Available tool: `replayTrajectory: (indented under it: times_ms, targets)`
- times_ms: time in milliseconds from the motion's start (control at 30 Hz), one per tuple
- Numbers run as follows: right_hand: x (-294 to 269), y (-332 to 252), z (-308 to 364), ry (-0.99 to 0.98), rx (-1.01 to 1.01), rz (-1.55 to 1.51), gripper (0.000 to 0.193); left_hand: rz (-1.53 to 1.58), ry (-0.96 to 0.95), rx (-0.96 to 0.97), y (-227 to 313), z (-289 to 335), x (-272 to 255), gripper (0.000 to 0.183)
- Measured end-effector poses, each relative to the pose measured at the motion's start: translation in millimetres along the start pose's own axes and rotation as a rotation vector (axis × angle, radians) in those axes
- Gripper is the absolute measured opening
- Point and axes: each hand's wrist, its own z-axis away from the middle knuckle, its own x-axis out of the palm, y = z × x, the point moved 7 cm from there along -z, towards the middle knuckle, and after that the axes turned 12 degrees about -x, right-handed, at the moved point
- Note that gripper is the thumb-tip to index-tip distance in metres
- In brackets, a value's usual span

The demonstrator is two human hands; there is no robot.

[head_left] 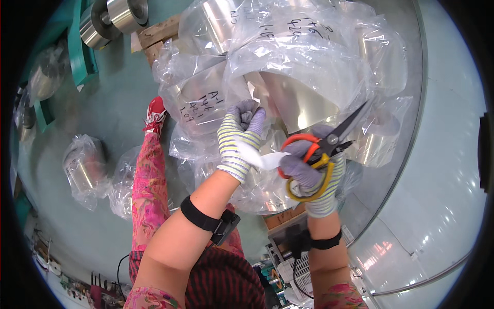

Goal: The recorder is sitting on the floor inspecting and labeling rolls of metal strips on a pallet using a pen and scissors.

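Observation:
My left hand (242, 131), in a striped glove with purple fingers, is closed at the opening of a clear plastic bag (278, 59). What its fingertips grip is hidden; a small white piece (251, 91) shows just beyond them. Inside the bag's opening lies a shiny silver metal roll (303, 98). My right hand (303, 172), gloved alike, is closed round scissors (333, 139) with a red-orange and a yellow handle loop. Their dark blades point up and right over the wrapped rolls. A white strip (262, 158) runs from the right thumb across the left glove's cuff.
Several more bagged metal rolls (378, 56) crowd around the open one, over wooden pallet pieces (159, 32). Bare rolls (126, 15) stand at the far left by a green frame (82, 51). Other bagged rolls (85, 170) rest on the floor. A pale curved surface (437, 154) borders the right.

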Motion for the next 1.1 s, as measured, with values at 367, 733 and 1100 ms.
replayTrajectory:
  times_ms: [367,733,1100]
  targets:
    - [-33,53,64,-0.043,0.083,0.474,0.073,0.256,0.042,-0.264,-20,48,-22,0.028]
    - [-12,8,-19,0.004,-0.509,0.743,0.040,-0.505,0.378,0.165,24,-6,-8,0.058]
    - [4,25,-59,-0.153,-0.648,1.016,0.037,-0.688,0.261,0.143,21,-22,-23,0.038]
